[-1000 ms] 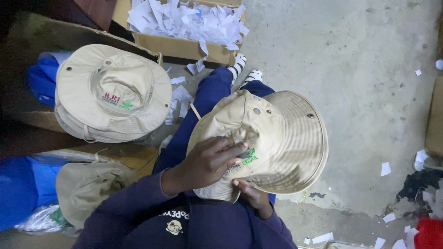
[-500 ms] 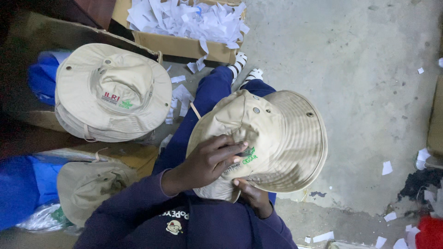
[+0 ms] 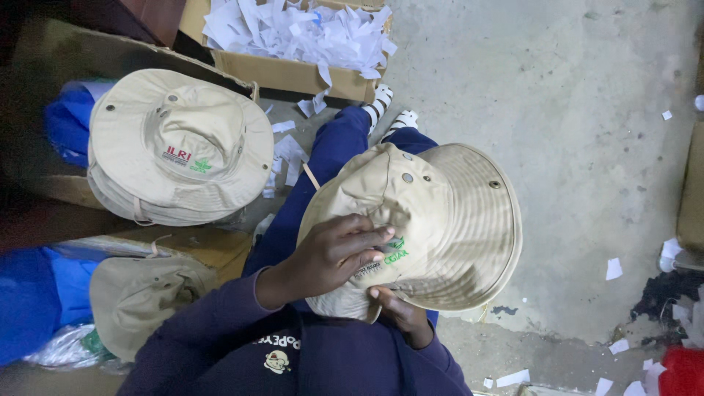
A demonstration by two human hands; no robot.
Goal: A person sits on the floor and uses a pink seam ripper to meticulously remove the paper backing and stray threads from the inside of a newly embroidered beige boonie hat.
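Holding a beige bucket hat (image 3: 440,220) over the lap, the left hand (image 3: 334,253) presses its crown while the right hand (image 3: 396,312) grips its near brim; stacked hats (image 3: 176,147) sit far left.

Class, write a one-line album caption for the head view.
Left hand rests on a beige cloth bucket hat; right hand grips its underside.

Bare grey concrete floor (image 3: 572,110) across the right half of the frame, rough and stained, lit more brightly toward the upper right. Scattered white paper scraps (image 3: 614,268) at lower right, more at centre left. Open cardboard box (image 3: 293,73) at top centre, heaped with white paper offcuts. Deep shadow along the left edge. Blue plastic sheeting (image 3: 33,301) at lower left. Dark stain (image 3: 664,293) near the right edge.
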